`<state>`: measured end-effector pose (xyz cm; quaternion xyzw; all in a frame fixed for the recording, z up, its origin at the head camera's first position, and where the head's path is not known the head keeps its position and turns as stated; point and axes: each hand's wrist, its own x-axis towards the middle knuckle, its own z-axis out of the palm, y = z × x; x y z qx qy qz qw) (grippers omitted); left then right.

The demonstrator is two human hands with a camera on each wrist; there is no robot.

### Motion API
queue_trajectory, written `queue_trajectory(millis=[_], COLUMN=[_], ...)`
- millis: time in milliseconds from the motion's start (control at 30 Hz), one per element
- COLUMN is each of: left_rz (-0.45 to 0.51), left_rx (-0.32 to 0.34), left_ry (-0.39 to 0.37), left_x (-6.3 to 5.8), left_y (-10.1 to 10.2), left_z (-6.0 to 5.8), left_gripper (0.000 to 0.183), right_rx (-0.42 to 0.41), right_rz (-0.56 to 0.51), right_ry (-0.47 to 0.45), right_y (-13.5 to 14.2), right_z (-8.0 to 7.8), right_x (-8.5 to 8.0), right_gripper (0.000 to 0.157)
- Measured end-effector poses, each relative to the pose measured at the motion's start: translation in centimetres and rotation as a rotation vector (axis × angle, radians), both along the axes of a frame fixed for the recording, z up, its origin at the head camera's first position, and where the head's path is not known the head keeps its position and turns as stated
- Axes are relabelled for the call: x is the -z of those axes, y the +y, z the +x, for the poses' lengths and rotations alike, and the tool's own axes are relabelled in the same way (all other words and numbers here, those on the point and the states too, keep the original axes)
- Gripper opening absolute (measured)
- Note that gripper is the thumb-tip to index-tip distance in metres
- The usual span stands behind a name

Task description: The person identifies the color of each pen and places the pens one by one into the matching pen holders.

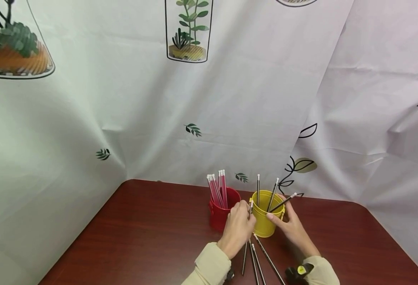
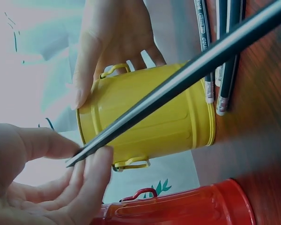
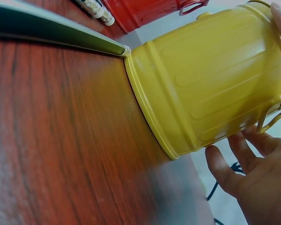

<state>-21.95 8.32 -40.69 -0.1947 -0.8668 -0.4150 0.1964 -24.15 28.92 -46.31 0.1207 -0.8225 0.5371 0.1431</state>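
Observation:
My left hand (image 1: 238, 225) pinches a dark pencil (image 2: 154, 99) between thumb and fingers, just left of the yellow bucket (image 1: 264, 226). In the left wrist view that pencil runs slantwise in front of the bucket's side. My right hand (image 1: 295, 231) holds the bucket from the right, its thumb at the front rim and other fingers around the far side. Several dark pencils (image 1: 273, 194) stand in the yellow bucket, eraser ends up, one leaning far right. More dark pencils (image 1: 268, 258) lie on the table between the forearms, their eraser ends toward the bucket.
A red bucket (image 1: 218, 218) with several pink pencils (image 1: 224, 190) upright in it stands left of the yellow one. Both are near the back edge of the brown table (image 1: 141, 229). Behind hangs a pale printed cloth (image 1: 151, 118).

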Motion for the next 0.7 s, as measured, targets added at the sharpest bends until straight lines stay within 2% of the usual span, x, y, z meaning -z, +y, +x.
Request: queue_trajectory(millis=[167, 300, 567, 700], left_rz=[0.090, 0.137, 0.130, 0.120], left_rx=[0.012, 0.041, 0.022, 0.017], left_ry=[0.055, 0.082, 0.176, 0.189], left_x=[-0.24, -0.40, -0.29, -0.19], left_y=[0.10, 0.11, 0.23, 0.19], left_z=[-0.26, -0.26, -0.23, -0.24], left_gripper=[0.007, 0.009, 0.009, 0.010], right_rx=[0.003, -0.002, 0.015, 0.002], right_rz=[0.011, 0.010, 0.011, 0.013], right_ry=[0.006, 0.023, 0.004, 0.017], right_y=[0.03, 0.05, -0.06, -0.17], right_z=[0.01, -0.02, -0.01, 0.00], right_x=[0.02, 0.08, 0.06, -0.06], right_gripper=[0.068, 0.067, 0.069, 0.068])
